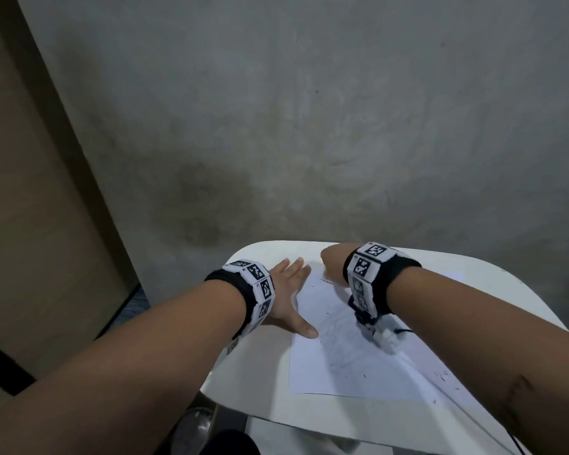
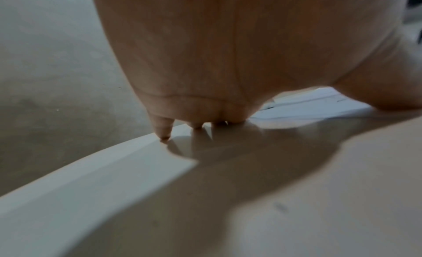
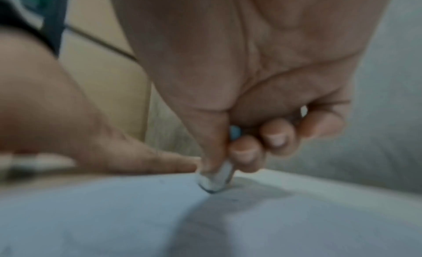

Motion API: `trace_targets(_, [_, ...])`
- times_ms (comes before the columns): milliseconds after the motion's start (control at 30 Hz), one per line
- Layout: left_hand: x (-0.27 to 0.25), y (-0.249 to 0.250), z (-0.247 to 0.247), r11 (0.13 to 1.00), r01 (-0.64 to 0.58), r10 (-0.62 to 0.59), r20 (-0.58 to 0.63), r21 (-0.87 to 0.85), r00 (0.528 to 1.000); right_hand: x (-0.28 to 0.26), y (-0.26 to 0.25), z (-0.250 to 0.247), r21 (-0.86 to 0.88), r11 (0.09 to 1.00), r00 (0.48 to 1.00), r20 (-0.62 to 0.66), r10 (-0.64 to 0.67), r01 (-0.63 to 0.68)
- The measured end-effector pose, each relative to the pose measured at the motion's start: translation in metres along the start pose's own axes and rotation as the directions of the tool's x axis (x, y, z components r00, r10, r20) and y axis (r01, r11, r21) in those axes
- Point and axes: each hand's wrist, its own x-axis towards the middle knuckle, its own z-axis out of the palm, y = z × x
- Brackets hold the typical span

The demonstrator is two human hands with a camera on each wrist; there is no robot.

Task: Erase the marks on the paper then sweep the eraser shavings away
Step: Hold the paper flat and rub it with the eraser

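Note:
A white sheet of paper [image 1: 335, 359] with faint pencil marks lies on the white table [image 1: 493, 290]. My left hand [image 1: 288, 298] lies flat with straight fingers on the sheet's left edge, thumb on the paper. In the left wrist view the left hand [image 2: 205, 80] presses on the table [image 2: 91, 188]. My right hand [image 1: 334, 262] is at the sheet's far edge. In the right wrist view my right hand [image 3: 228, 163] pinches a white eraser [image 3: 217, 179] with its dirty tip on the paper [image 3: 91, 215]. Dark shavings [image 1: 442, 377] lie at the sheet's right side.
The small table has rounded corners, and a grey concrete floor [image 1: 276, 126] lies beyond its far edge. A brown panel [image 1: 30, 192] stands at the left. A cable [image 1: 404, 330] runs from the right wrist camera across the table.

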Motion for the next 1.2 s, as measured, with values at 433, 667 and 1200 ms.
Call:
trace_targets(433, [0.01,-0.007,0.006,0.999,0.003,-0.002,0.012,-0.046,1.0,-0.024,-0.028,-0.017,0.046,0.992,0.988,0.099,-0.122,0.118])
trace_targets(667, [0.013,-0.01,0.008,0.995,0.012,-0.011,0.008,-0.101,1.0,-0.025,-0.05,-0.011,-0.18,0.878,0.886,0.235,-0.399,0.443])
trace_targets(1200, [0.008,-0.014,0.009,0.998,-0.023,0.021,-0.024,-0.061,0.999,-0.064,-0.007,-0.007,0.047,0.993,0.992,0.05,-0.114,0.112])
